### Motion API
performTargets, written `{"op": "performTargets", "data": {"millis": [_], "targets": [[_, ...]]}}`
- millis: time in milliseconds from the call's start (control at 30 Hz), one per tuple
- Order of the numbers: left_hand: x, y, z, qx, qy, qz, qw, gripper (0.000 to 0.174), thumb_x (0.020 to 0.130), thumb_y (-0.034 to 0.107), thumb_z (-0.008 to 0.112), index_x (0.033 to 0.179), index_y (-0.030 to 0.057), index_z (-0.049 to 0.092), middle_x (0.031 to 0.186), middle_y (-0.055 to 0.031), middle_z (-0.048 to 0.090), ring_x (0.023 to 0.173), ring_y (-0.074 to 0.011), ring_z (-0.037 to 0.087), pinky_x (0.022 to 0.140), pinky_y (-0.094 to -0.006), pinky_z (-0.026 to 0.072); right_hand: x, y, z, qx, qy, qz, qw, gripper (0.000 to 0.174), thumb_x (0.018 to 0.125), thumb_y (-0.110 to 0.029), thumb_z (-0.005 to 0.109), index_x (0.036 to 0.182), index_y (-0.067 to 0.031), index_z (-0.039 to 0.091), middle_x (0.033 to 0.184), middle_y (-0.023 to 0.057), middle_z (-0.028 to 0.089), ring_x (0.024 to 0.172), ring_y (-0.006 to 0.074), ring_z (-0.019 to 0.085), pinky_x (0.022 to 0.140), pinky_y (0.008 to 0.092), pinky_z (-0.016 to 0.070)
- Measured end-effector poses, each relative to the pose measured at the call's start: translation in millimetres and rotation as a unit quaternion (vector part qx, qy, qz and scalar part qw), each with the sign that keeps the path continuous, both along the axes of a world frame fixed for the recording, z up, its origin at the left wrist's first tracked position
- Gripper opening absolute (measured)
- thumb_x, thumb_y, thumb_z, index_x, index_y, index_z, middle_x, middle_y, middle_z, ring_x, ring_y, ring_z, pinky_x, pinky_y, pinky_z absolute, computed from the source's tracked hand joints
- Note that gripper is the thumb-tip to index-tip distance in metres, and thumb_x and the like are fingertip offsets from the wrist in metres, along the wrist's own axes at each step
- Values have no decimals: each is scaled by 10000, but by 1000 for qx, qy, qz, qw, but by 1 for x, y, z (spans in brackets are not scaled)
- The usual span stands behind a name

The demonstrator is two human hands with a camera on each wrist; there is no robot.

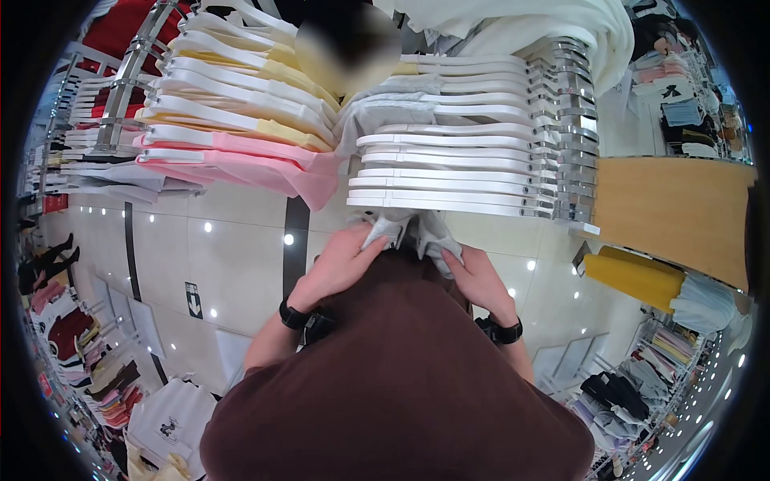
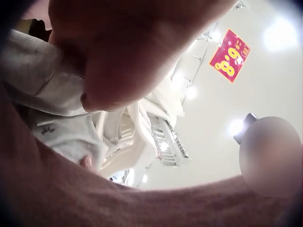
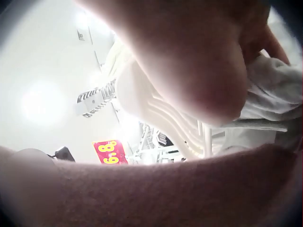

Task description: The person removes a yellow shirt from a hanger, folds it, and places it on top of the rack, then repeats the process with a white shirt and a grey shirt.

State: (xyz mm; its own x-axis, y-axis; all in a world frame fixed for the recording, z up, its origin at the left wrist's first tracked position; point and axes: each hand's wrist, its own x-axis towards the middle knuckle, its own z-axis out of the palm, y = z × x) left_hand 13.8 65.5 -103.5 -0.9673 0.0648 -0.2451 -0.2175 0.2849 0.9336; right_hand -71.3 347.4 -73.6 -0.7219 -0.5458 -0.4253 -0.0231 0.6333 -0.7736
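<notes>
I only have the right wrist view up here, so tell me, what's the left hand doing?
Observer: The head view shows the left hand pinching the left side of the pale grey garment.
Operator: Okay, what's hanging over to the left, in front?
Observer: Pink clothing, on white hangers at the near end of the row on that side.
Operator: And anything bright off to the right?
Observer: Yes, a yellow cloth shows next to a wooden surface.
</notes>
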Motion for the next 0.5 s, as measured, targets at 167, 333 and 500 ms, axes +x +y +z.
{"op": "performTargets", "data": {"millis": [167, 333, 500], "targets": [[-5, 15, 32, -49, 37, -43, 997, 220, 1095, 176, 572, 1087, -37, 628, 973, -225, 625, 938, -469, 636, 813, -526, 499, 3, -26, 3, -27, -30, 38, 998, 435, 1137, -359, 522, 1055, 49, 648, 874, 247, 683, 808, 456, 630, 777, 488, 506], [-5, 33, 41, -44, 76, -74, 993, 265, 1026, 122, 613, 1248, -14, 562, 1127, -226, 609, 985, -477, 651, 881, -536, 522, 3, -39, 3, -125, -76, 12, 989, 407, 1112, -347, 597, 1243, 37, 634, 975, 171, 721, 872, 309, 667, 816, 447, 518], [-11, 33, 41, -34, 70, -127, 989, 523, 953, 57, 617, 1451, -6, 471, 1347, -217, 575, 1069, -480, 663, 924, -490, 547, -6, -49, 7, -161, -37, 11, 986, 448, 1067, -312, 694, 1351, 29, 627, 1058, 112, 752, 995, 189, 688, 899, 386, 546]]}}
